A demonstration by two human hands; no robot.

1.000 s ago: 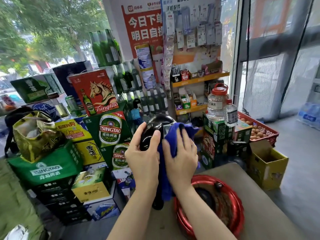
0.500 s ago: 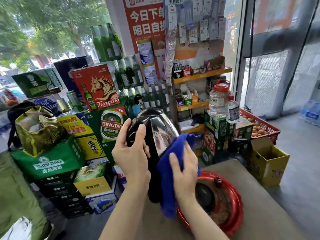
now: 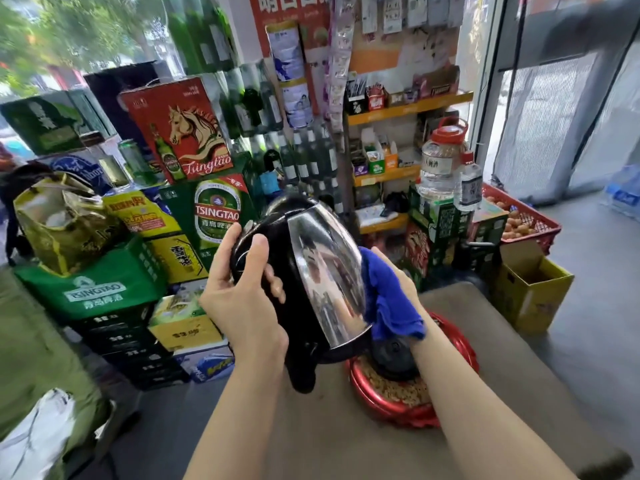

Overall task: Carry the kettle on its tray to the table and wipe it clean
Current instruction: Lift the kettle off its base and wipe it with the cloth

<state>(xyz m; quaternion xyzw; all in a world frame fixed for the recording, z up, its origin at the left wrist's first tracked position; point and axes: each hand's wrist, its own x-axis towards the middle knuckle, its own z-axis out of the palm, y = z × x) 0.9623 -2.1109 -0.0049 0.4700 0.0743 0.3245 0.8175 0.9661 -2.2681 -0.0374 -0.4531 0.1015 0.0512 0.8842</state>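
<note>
Cloth (image 3: 388, 299) now lower on kettle (image 3: 325, 271)

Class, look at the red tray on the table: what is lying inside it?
Inside the tray sits the black kettle base on a brownish patterned floor. The right arm and the blue cloth cover much of the tray, so anything else in it cannot be seen.

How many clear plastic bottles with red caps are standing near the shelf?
2: the large jug on the green boxes, and the smaller bottle right beside it. Others may be hidden.
</note>
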